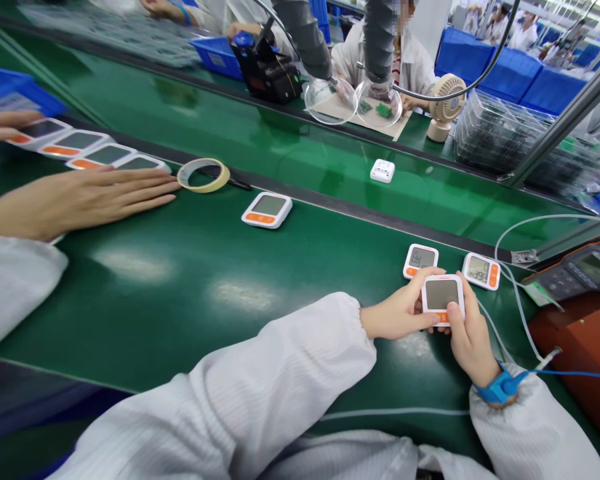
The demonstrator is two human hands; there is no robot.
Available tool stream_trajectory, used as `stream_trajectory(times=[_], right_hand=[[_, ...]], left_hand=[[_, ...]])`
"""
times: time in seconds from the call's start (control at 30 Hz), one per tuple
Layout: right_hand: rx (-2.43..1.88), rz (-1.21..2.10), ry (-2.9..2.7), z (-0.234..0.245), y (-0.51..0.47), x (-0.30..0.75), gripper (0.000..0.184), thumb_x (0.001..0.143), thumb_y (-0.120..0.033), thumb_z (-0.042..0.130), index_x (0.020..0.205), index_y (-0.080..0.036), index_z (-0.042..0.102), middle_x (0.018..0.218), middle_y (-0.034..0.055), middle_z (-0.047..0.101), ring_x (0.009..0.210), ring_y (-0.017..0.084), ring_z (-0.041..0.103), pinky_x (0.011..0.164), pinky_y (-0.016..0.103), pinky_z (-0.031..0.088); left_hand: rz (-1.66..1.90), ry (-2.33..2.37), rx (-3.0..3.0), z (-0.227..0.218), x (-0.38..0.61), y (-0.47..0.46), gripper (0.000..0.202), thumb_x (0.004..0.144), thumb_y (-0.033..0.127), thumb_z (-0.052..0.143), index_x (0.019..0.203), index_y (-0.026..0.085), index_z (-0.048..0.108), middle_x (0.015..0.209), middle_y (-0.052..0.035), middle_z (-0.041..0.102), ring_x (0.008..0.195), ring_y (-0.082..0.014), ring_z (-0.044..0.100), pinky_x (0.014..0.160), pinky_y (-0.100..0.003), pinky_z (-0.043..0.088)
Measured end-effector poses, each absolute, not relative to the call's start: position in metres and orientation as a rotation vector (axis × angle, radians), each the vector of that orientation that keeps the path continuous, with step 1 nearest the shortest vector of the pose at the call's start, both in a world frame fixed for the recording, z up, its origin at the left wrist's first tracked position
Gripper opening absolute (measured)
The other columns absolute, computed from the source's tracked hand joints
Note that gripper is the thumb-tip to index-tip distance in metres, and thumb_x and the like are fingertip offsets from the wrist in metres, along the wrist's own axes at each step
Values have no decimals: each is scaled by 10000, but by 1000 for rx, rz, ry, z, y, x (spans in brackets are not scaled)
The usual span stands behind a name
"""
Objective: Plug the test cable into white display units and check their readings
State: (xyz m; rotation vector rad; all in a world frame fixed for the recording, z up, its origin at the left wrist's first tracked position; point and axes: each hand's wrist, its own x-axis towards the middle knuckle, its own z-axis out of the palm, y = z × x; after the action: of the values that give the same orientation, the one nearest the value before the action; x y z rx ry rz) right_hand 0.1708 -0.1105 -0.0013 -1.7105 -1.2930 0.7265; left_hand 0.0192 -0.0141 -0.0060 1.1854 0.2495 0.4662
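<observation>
Both of my hands hold one small white monitor unit (442, 294) with a blank grey screen and an orange button, just above the green bench (190, 267). My left hand (399, 312) is closed on its left edge. My right hand (469, 337), with a blue wrist strap (500, 387), grips its right and lower edge, thumb on the orange button. Just behind it lie two more units with lit digits, one on the left (421, 259) and one on the right (481, 270).
A co-worker's flat hand (85, 198) rests at the left beside a row of units (87, 150). A tape roll (203, 175), a lone unit (267, 209) and a small white part (383, 171) lie further off. A meter (580, 270) and cables (517, 303) are at right.
</observation>
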Motion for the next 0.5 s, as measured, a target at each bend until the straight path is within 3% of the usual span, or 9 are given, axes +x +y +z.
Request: stream_trajectory(times=[0.23,0.5], right_hand=[[-1666,760,-1272,-4,-111,173,657,998,-511,438,1524,-140,304,1000,106,709,639,201,674,585,316,595],[-1696,828,-1285,-2,-110,173,659,1012,-488,406,1546,-133,254,805,55,698,579,200,645,558,318,573]], left_hand=[[471,248,1151,-7,21,-15,730,814,293,738,1363,257,258,1017,-27,546,819,-133,606,704,-276,507],[452,292,1182,-4,20,-14,714,832,334,714,1372,249,255,987,-36,566,765,-150,615,635,-284,507]])
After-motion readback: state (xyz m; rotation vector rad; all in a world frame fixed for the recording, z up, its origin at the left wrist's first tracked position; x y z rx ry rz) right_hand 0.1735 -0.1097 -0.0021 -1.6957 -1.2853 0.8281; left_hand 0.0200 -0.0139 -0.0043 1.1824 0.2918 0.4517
